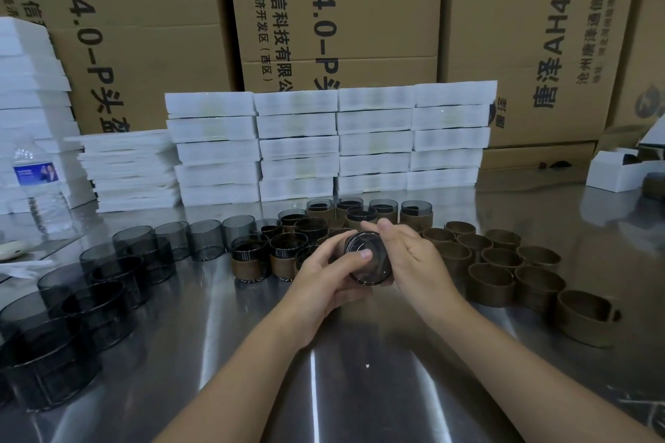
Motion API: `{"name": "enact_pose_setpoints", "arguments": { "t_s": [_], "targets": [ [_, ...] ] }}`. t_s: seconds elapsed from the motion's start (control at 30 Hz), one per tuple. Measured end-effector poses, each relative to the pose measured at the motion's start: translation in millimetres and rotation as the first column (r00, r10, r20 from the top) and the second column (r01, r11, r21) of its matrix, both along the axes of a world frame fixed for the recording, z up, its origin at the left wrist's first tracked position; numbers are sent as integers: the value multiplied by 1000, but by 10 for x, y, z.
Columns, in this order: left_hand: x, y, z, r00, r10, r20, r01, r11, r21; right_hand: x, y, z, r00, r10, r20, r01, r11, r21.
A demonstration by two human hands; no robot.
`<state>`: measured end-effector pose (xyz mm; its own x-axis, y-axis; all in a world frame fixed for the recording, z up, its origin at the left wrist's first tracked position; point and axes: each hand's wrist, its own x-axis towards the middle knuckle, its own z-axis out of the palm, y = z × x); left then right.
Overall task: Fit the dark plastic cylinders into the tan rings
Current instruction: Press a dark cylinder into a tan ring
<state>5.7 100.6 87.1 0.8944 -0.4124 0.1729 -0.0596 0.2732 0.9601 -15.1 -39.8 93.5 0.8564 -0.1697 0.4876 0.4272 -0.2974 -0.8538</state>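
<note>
A dark cylinder (367,257) was held above the middle of the counter (252,352), clear of the surface. It was tipped so that its round mouth faced up and back toward the person holding it. Its short axis ran from the far side of the counter toward the wearer rather than standing upright.

Both hands closed on it. The left hand (324,273) cupped it from the left and below, with the thumb laid across the near rim. The right hand (414,255) wrapped its right wall, thumb raised over the far edge. Each grip was therefore narrow and full of the cylinder, with neither hand nearer than the other. A brownish edge showed at the bottom rim, but an onlooker could not tell whether a ring was already round it.

Empty tan rings (503,262) stood in loose rows just to the right, closest to the right hand. Ringed cylinders (284,255) clustered directly beyond the hands. Bare cylinders (108,280) curved away to the left, on the left hand's side. The next seating would probably depend on keeping the cylinder's axis in line with a ring's.

White foam trays (298,144) were stacked behind, against printed cartons (342,11), and a water bottle (36,176) stood at the far left.
</note>
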Motion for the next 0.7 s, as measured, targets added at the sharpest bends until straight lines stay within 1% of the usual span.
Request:
{"name": "enact_pose_setpoints", "arguments": {
  "t_s": [0.13, 0.2, 0.23, 0.27, 0.3, 0.33, 0.37, 0.43, 0.53, 0.6, 0.7],
  "targets": [
    [21, -20, -19, 998, 70, -8, -70, 997, -16, 50, -25, -5, 1000, -25, 4, 25, 1000, -3],
    [29, -30, -23, 996, 94, -9, -94, 995, -27, 72, -71, -6, 991, -131, 8, 132, 990, -55],
    [37, -33, -23, 994, 109, -17, -110, 993, -44, 82, -112, -5, 976, -218, 10, 218, 968, -127],
    [44, -32, -23, 992, 123, -32, -125, 990, -68, 87, -161, -3, 951, -310, 9, 303, 924, -231],
    [50, -33, -22, 990, 130, -52, -134, 986, -95, 89, -210, -2, 920, -393, -3, 366, 861, -354],
    [54, -31, -21, 989, 133, -68, -140, 983, -116, 92, -257, -12, 889, -457, -35, 389, 793, -469],
    [57, -33, -16, 988, 135, -77, -144, 981, -130, 97, -296, -27, 861, -501, -87, 374, 739, -560],
    [50, -38, -8, 987, 134, -84, -145, 978, -151, 104, -342, -53, 802, -560, -210, 302, 682, -666],
    [46, -17, 4, 982, 158, -101, -175, 967, -186, 111, -366, -63, 719, -607, -338, 232, 668, -707],
    [60, 10, 9, 978, 173, -118, -196, 957, -216, 111, -375, -61, 711, -612, -346, 219, 661, -718],
    [72, 32, 22, 976, 157, -151, -192, 949, -252, 100, -351, -67, 756, -581, -302, 221, 661, -718]
  ]
}}
